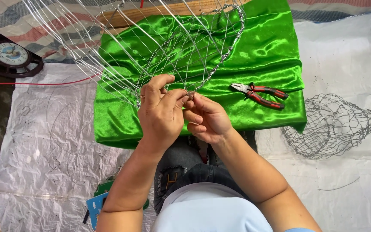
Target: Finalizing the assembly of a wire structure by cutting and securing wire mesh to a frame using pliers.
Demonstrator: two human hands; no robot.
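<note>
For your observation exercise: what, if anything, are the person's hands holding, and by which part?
Both the left hand and right hand pinch the wire mesh frame at its lower edge, fingertips meeting on one wire joint above the green cloth.

The wire mesh frame (190, 47) stands on the cloth (271, 47), at 12 o'clock from the two hands. The left hand (160, 112) and the right hand (207, 118) touch each other at the frame's near edge. The pliers (260, 94) lie on the cloth at 3 o'clock from the hands. The finished mesh basket (329, 126) lies on the plastic sheet (348, 56), further at 3 o'clock. The clock (10, 53) lies at 10 o'clock, well apart.
</note>
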